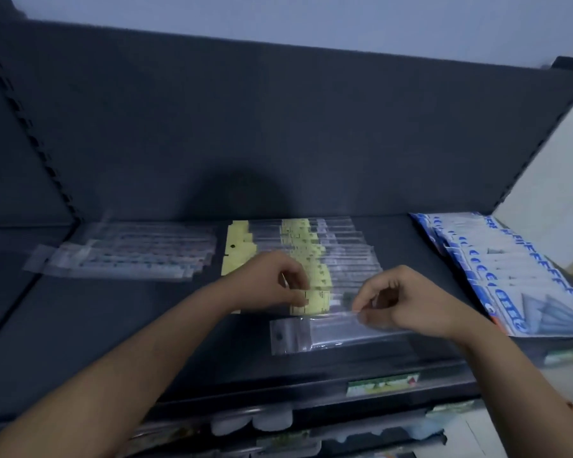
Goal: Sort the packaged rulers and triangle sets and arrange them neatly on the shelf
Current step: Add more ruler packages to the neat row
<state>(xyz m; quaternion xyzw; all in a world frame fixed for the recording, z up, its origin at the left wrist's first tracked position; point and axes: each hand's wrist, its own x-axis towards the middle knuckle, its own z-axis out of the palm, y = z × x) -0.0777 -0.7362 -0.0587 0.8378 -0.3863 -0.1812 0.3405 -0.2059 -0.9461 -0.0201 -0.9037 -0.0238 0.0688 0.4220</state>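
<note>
Shelving fills the view: a dark shelf (119,312) with a dark back panel (278,127) rising behind it at twelve o'clock. Out at three o'clock on the shelf lies an overlapping fan of blue-and-white triangle sets (510,269). At twelve o'clock from the hands, yellow-carded ruler packs (298,246) lie in a stepped row running toward the back panel. At ten o'clock a smaller batch of clear ruler packs (129,252) lies flat, well apart from the yellow row. At six o'clock of that row, a clear zip bag (328,335) lies near the shelf's front edge. Just beyond it, both hands hold the front pack (315,304) of the yellow row. The left hand (272,282) has its grip curled, pinching the yellow card end. The right hand (407,302) pinches the clear end between thumb and fingertips. A small green label (382,383) sits on the front edge at six o'clock.
</note>
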